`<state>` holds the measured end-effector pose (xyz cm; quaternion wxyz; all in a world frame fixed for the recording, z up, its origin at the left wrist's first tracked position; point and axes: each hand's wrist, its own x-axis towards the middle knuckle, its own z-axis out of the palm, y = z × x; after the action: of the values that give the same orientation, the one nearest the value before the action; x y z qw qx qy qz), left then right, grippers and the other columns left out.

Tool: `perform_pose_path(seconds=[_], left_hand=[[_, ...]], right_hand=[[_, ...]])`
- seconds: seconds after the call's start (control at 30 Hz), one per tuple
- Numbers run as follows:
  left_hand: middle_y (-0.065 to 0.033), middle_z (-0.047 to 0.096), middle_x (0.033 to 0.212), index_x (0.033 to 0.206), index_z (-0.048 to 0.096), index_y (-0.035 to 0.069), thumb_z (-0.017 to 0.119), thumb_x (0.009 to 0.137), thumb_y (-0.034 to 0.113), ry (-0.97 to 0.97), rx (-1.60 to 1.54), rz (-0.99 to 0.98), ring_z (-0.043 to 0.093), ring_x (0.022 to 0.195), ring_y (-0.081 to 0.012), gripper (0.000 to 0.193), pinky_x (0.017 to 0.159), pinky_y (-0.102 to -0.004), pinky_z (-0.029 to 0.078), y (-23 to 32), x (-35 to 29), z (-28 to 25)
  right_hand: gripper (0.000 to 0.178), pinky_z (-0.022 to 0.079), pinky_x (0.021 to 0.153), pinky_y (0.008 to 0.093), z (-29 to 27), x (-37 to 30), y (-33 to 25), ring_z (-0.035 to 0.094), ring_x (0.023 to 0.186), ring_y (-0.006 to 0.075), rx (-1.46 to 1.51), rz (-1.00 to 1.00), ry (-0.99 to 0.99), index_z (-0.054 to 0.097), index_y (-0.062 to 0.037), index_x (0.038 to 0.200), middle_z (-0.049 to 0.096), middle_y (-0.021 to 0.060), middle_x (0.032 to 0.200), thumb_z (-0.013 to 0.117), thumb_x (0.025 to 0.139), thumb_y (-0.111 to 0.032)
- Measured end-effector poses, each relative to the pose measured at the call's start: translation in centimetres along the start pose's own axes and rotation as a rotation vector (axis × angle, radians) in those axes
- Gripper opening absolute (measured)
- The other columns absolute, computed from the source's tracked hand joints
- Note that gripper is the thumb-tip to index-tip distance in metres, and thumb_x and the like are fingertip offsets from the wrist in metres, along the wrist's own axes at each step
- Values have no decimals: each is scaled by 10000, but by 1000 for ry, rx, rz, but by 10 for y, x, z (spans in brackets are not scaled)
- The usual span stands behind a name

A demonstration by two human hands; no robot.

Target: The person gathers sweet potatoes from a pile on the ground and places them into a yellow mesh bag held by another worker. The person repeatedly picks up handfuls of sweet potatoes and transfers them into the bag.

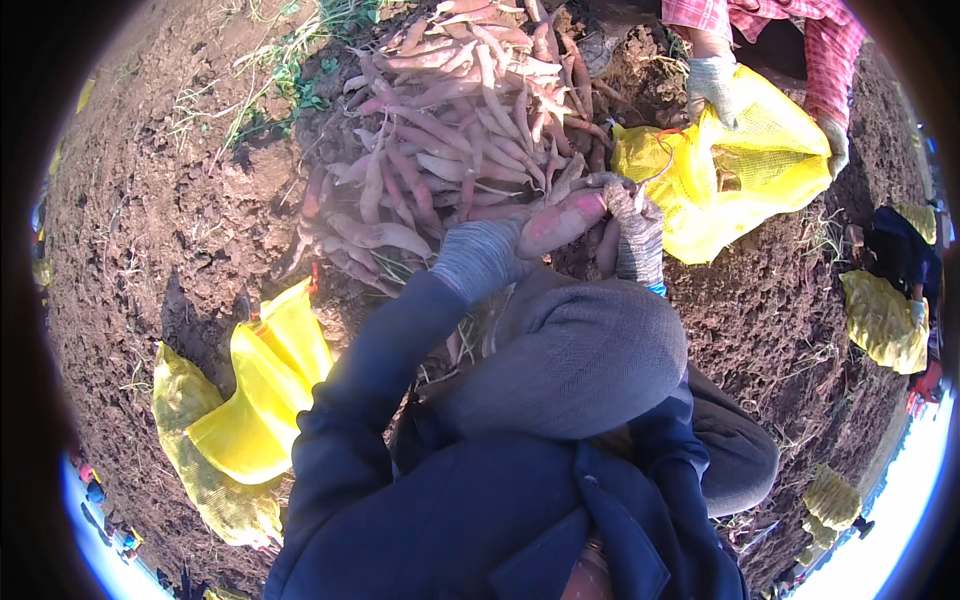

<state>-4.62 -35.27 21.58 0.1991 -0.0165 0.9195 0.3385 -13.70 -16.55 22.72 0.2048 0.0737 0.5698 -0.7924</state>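
Note:
A large pinkish sweet potato (560, 224) lies between my two gloved hands, in front of my raised knee. My left hand (480, 256), in a grey knit glove, is closed round its left end. At the other end, my right hand (638, 228), in a striped grey glove, has its fingers bent against the tip. A brighter pink patch shows on the root near those fingers. Just beyond my hands is a big heap of long sweet potatoes (440, 130), spread over the soil.
At the right, a co-worker's gloved hands (712, 92) hold a yellow mesh sack (690, 215) by its mouth. A filled yellow sack (205, 440) lies at my left. Green vines (295, 85) grow beyond it. More filled sacks (885, 318) stand far right on brown soil.

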Motion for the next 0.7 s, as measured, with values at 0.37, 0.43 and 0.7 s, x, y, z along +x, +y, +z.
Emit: perform_pose_path(seconds=[0.37,0.43,0.7], left_hand=[[-131,699,1035,1149,658,18,670,941,174,510,-425,-222,671,927,-218,260,841,-344,529,-132,-68,51],[-126,689,1041,1154,659,18,650,951,174,524,-574,-243,665,938,-231,256,858,-351,522,-138,-81,65],[-83,687,954,1181,605,58,554,1010,276,772,-1458,-844,666,826,-186,282,722,-299,554,-172,-181,78]], right_hand=[[269,449,525,238,-60,-21,-219,598,650,126,-364,-774,807,724,4,1027,694,91,855,658,936,-240],[252,485,548,237,-97,14,-228,647,730,155,-550,-849,628,710,-13,1095,705,98,931,673,936,-206],[481,468,824,386,-270,183,-232,576,969,184,262,-391,749,598,-103,1108,604,104,1093,666,876,-519]])
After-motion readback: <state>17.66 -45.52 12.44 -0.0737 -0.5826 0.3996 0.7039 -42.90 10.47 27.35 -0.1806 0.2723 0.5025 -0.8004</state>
